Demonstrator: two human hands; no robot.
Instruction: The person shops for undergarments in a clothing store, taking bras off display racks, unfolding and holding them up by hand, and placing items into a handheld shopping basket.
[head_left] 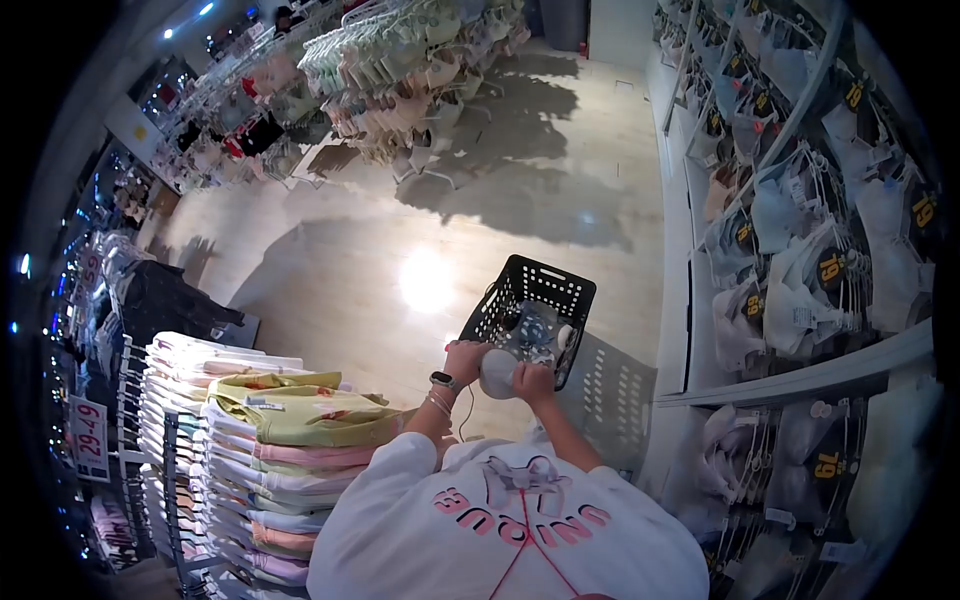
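Note:
In front of my body, my left hand and my right hand are closed on opposite sides of a light grey bra, of which a rounded cup shows. My left wrist carries a dark watch and pale bracelets. Just beyond my hands stands a black shopping basket with perforated walls. Inside it lie blue-grey items that look wrapped in clear plastic, plus something white at the right side. My hands cover part of the basket's near edge.
A rack of folded-looking hanging garments stands close on my left, a yellow-green top uppermost. Shelving with hanging bras lines the right. More underwear racks stand farther off across the pale floor.

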